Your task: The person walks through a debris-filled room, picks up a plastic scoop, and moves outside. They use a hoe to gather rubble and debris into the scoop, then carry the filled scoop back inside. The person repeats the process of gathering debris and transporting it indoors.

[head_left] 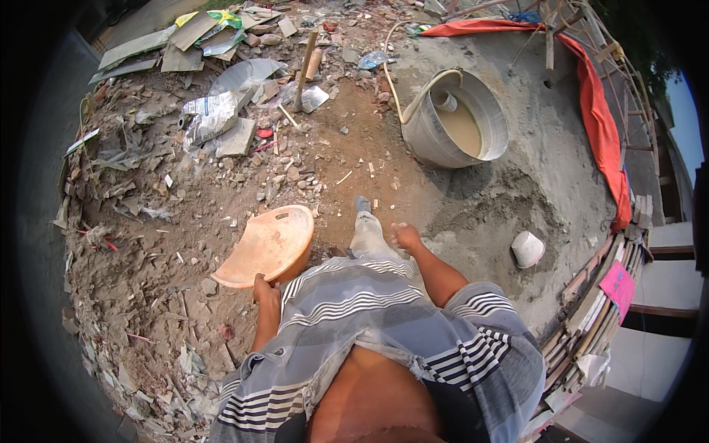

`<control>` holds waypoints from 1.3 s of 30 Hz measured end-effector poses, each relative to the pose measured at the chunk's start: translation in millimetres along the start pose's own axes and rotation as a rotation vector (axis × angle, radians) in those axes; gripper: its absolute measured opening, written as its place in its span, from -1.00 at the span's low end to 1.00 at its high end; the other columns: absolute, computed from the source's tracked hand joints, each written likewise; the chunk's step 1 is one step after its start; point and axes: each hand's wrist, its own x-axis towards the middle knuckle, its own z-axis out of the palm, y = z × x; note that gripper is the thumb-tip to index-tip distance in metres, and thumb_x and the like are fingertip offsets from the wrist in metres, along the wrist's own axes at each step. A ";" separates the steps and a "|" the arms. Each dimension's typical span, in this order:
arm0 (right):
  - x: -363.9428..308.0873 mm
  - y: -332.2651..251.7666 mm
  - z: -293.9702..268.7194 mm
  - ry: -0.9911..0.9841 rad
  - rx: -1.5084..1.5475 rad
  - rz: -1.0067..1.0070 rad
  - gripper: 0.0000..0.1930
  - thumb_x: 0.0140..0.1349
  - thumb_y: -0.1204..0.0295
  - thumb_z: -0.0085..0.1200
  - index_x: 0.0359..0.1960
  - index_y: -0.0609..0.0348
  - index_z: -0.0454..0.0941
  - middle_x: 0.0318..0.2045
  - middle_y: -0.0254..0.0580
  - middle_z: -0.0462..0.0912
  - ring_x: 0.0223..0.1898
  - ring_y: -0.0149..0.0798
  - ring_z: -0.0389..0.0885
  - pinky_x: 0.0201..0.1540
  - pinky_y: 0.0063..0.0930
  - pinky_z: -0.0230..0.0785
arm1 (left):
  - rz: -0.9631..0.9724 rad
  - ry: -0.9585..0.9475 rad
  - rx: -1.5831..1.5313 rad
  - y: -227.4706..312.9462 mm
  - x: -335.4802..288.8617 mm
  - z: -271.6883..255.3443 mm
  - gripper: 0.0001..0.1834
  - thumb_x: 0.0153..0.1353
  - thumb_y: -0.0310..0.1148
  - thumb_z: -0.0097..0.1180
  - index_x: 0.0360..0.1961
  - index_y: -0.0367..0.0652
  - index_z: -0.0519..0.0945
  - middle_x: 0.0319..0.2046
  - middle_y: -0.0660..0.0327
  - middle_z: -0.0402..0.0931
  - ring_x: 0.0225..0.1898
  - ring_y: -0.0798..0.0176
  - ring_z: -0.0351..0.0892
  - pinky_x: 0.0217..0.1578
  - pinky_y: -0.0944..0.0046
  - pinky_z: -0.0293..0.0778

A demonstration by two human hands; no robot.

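Note:
My left hand is closed on the near rim of an orange plastic basin, which hangs tilted beside my left leg. The basin has a slot handle on its far edge, pale dust inside, and a curved gap along its left rim. My right hand hangs beside my right leg, fingers loosely curled, with nothing seen in it. Ahead on the right stands a large grey tub of murky water. A small container and a pale hose reach into the tub.
A small white bucket lies tipped by a patch of wet grey mortar. Rubble and broken boards cover the left side. A wooden-handled tool stands ahead. Orange sheeting and stacked poles edge the right.

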 end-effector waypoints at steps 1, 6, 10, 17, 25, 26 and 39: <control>13.9 -17.6 3.7 -0.050 -0.006 -0.042 -0.72 0.29 0.17 0.06 -0.33 0.15 0.50 -0.48 -0.25 0.57 -0.58 -0.38 0.51 -0.59 -0.48 0.36 | 0.021 0.001 -0.007 1.9 -6.9 18.9 -0.62 0.02 -0.40 0.15 -0.10 -0.29 0.45 -0.23 0.07 0.50 -0.29 0.10 0.50 -0.26 0.04 0.42; 93.2 -67.5 -11.4 -0.217 -0.237 -0.109 -0.68 0.29 0.13 0.05 -0.25 0.17 0.53 -0.45 -0.28 0.60 -0.53 -0.40 0.55 -0.54 -0.47 0.41 | -0.009 0.070 -0.076 -12.6 -46.7 71.8 -0.29 0.02 -0.35 0.12 0.21 -0.38 0.21 0.15 -0.07 0.26 0.16 -0.09 0.31 0.18 -0.24 0.25; 177.7 -73.0 -46.1 -0.203 -0.871 -0.430 -0.80 0.29 0.27 0.03 -0.19 0.08 0.55 -0.50 -0.27 0.58 -0.57 -0.35 0.53 -0.56 -0.43 0.38 | 0.037 0.199 -0.177 -22.5 -78.9 98.2 -0.57 0.03 -0.40 0.12 -0.05 -0.31 0.42 -0.16 0.05 0.49 -0.18 0.03 0.53 -0.16 -0.10 0.44; 249.5 -172.6 -80.2 -0.234 -0.587 -0.014 -0.72 0.29 0.22 0.05 -0.10 0.12 0.48 -0.44 -0.16 0.59 -0.54 -0.26 0.55 -0.56 -0.40 0.38 | -0.043 0.153 -0.461 -46.2 -117.4 115.3 -0.43 -0.02 -0.46 0.16 0.08 -0.35 0.34 0.00 -0.02 0.38 -0.03 -0.15 0.46 -0.02 -0.29 0.40; 230.2 -295.2 -32.4 -0.373 -0.648 -0.279 -0.72 0.27 0.17 0.08 -0.24 0.13 0.51 -0.43 -0.22 0.58 -0.51 -0.31 0.54 -0.51 -0.41 0.37 | -0.096 0.167 -0.685 -114.3 -121.1 99.4 -0.44 -0.03 -0.45 0.17 0.07 -0.29 0.39 0.03 0.00 0.36 0.04 -0.10 0.39 0.02 -0.30 0.36; 236.8 -312.6 -19.0 -0.356 -0.677 -0.301 -0.72 0.26 0.16 0.08 -0.26 0.13 0.51 -0.43 -0.23 0.58 -0.52 -0.31 0.53 -0.52 -0.41 0.36 | -0.052 0.104 -0.701 -126.4 -122.7 93.3 -0.44 -0.03 -0.45 0.18 0.06 -0.29 0.40 0.03 0.00 0.36 0.04 -0.10 0.39 0.03 -0.30 0.36; 335.5 -654.3 145.5 -0.064 -1.154 -1.556 -0.56 0.13 0.21 0.20 -0.07 0.30 0.55 -0.10 0.18 0.59 -0.01 0.18 0.52 -0.02 -0.09 0.40 | -0.006 0.683 -1.247 -192.8 -167.2 112.7 -0.42 0.03 -0.39 0.06 0.10 -0.46 0.33 0.02 -0.15 0.41 -0.01 -0.20 0.50 -0.03 -0.24 0.47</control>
